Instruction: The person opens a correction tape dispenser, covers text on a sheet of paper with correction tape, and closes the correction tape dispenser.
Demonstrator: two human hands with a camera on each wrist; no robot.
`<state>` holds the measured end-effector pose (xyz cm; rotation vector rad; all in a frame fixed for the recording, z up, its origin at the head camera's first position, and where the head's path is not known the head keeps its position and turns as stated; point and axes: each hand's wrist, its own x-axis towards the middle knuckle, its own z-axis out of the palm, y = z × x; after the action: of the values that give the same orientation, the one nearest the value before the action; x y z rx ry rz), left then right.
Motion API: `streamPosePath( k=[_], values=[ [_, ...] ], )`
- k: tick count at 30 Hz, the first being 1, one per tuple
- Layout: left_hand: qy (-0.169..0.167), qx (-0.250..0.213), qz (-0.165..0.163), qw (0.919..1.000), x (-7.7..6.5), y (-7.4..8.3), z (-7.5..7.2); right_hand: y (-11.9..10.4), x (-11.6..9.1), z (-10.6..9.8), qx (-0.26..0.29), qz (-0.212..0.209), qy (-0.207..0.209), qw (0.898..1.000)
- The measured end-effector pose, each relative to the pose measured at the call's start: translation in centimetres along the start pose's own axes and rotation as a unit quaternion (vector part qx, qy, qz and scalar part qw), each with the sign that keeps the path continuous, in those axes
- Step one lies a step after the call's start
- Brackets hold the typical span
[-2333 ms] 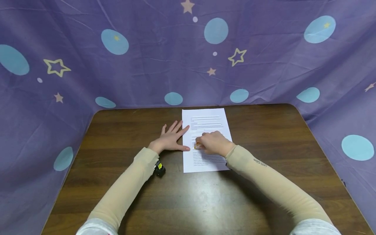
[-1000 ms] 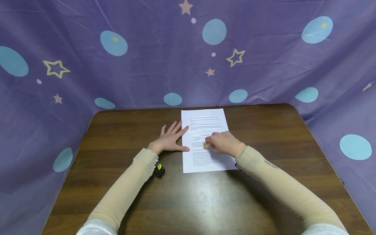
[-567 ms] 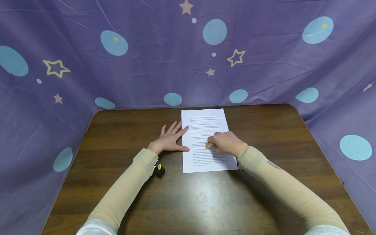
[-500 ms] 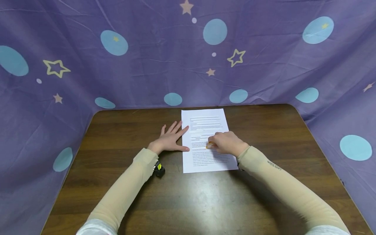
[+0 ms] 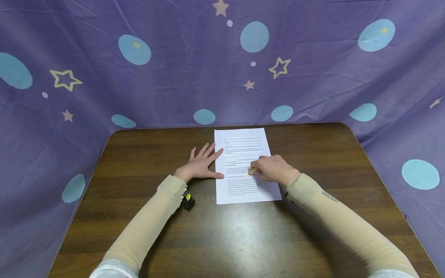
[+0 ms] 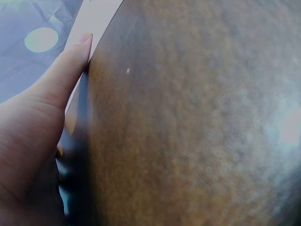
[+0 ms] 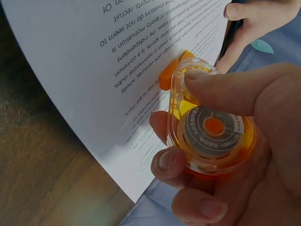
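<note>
Over the white page (image 5: 245, 197), the right hand's grip (image 5: 274, 169) pinches a round tape roller (image 7: 209, 134), its orange tip (image 7: 168, 76) poking out left, toward the left hand (image 5: 199, 166). That hand lies spread on the desk (image 5: 149, 154), fingertips (image 5: 219, 153) on the page's left edge.

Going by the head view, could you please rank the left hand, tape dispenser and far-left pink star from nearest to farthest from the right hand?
From the right hand:
1. Tape dispenser: held in it.
2. Left hand: leftward, at the left edge of the paper.
3. Pink star: far left, on the curtain.
</note>
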<state>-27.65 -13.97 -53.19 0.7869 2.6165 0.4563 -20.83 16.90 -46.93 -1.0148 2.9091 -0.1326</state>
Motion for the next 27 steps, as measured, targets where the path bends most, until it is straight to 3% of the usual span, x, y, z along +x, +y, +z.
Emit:
streamPosePath(
  k=[14,27],
  values=[
    [0.001,0.015,0.002,0.9999,-0.9,1.2,-1.0,1.0,-0.8,-0.6,0.005,0.015,-0.017,1.000],
    [0.000,0.007,0.003,1.0000,-0.9,1.1,-0.9,1.9,-2.0,-0.7,0.010,0.027,-0.009,1.000]
  ],
)
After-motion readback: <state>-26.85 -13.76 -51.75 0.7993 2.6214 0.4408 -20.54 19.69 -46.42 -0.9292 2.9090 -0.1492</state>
